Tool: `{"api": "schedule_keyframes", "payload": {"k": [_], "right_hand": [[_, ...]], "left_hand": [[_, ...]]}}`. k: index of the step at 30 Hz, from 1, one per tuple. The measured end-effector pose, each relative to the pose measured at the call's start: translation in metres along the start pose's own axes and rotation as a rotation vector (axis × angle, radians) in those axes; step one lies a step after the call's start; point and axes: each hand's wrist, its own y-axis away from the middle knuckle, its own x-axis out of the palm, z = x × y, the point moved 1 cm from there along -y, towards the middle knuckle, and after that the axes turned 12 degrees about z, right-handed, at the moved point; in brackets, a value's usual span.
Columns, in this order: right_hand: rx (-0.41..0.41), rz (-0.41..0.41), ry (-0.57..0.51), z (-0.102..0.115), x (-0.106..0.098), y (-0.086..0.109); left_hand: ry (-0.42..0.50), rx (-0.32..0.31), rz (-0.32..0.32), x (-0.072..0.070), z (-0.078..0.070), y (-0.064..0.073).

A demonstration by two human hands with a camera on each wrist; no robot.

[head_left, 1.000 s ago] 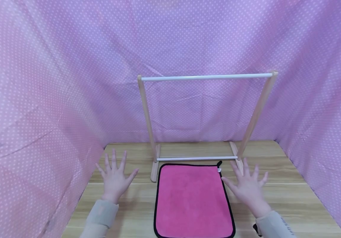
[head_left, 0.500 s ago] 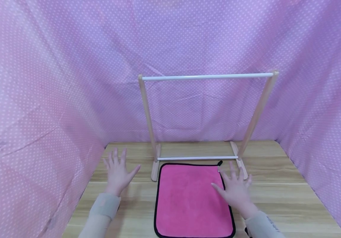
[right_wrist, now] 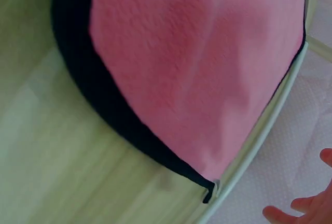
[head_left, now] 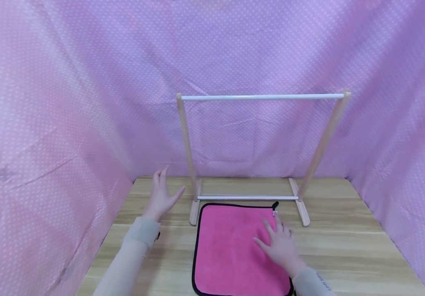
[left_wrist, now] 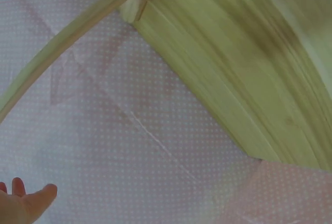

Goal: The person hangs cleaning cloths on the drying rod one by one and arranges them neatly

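Note:
A pink towel (head_left: 231, 246) with black edging lies flat on the wooden table, a small black loop (head_left: 275, 204) and a white tag at its far right corner. Over the towel's right side hovers my right hand (head_left: 282, 246), fingers spread, holding nothing. My left hand (head_left: 160, 199) is raised left of the rack (head_left: 187, 148), thumb apart from the fingers, with nothing in it. In the left wrist view a rack post (left_wrist: 67, 35) shows beyond the fingers. The right wrist view has the towel (right_wrist: 176, 53) below the right hand's fingertips.
The wooden rack stands behind the towel, with a white top bar (head_left: 262, 97), a white lower bar (head_left: 247, 197) and two feet. Dotted pink curtain (head_left: 249, 49) encloses the back and both sides of the table (head_left: 345, 246).
My right hand has moved left, from beside the towel to over it. My left hand has moved forward and right, turning sideways near the rack. The towel and rack stay put.

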Motion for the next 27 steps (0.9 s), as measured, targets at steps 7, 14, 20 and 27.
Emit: {"api": "schedule_keyframes", "payload": {"k": [7, 14, 20, 27], "right_hand": [[-0.026, 0.078, -0.064, 0.004, 0.012, -0.003], [-0.092, 0.196, -0.181, 0.009, 0.03, -0.005], [-0.198, 0.244, -0.183, 0.012, 0.048, -0.006], [-0.267, 0.268, -0.138, 0.015, 0.057, -0.007]], "left_hand": [[0.129, 0.077, -0.045, -0.002, -0.008, -0.029], [0.328, 0.04, -0.02, -0.003, -0.016, -0.052], [0.545, -0.022, -0.073, -0.008, -0.024, -0.071], [0.595, -0.031, -0.026, -0.013, -0.035, -0.085]]}}
